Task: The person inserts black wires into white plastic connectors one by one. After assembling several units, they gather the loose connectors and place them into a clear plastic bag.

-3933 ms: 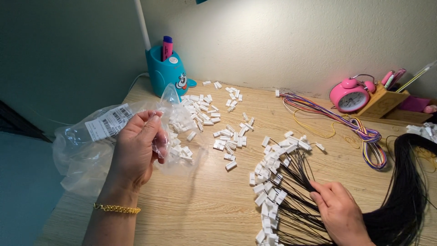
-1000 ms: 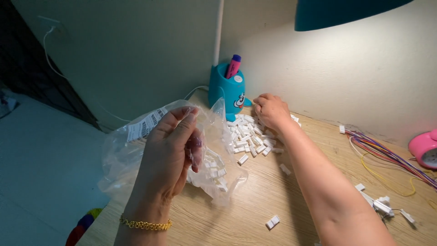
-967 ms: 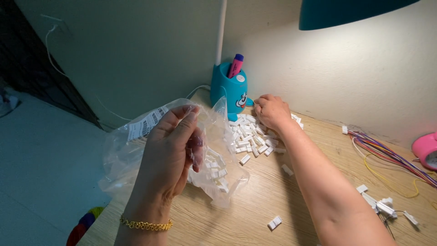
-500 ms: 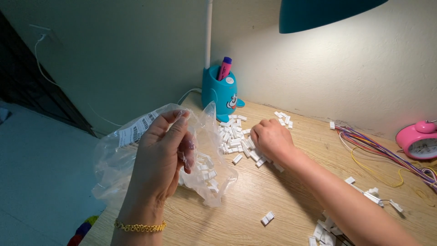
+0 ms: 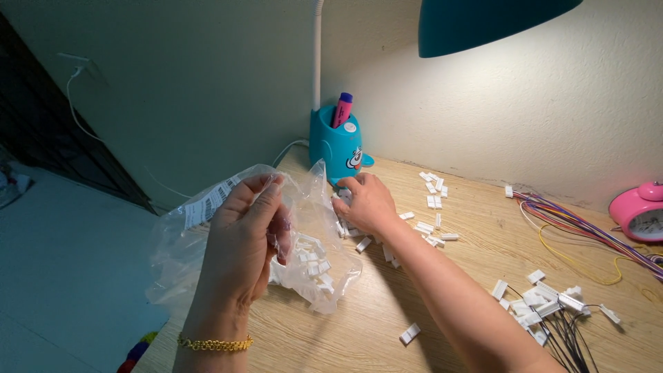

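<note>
My left hand point(image 5: 246, 243) holds up a clear plastic bag point(image 5: 181, 257) by its mouth; several small white plastic connectors point(image 5: 312, 264) lie in the bag's bottom. My right hand point(image 5: 368, 202) is closed over a clump of white connectors at the bag's opening, just in front of the teal pen holder point(image 5: 336, 146). More loose white connectors point(image 5: 432, 199) are scattered on the wooden desk point(image 5: 476, 255) to the right of that hand. A gold bracelet point(image 5: 214, 342) circles my left wrist.
A teal desk lamp shade point(image 5: 483, 21) hangs overhead on a white stem. Coloured wires point(image 5: 587, 231) and a pink alarm clock point(image 5: 639, 213) sit at the right. Black wires with white connectors point(image 5: 552, 307) lie at lower right. The desk's left edge drops off beside the bag.
My right hand has dragged a clump of connectors from the pile toward the bag's mouth. The pile by the pen holder has thinned. The view has swung slightly right.
</note>
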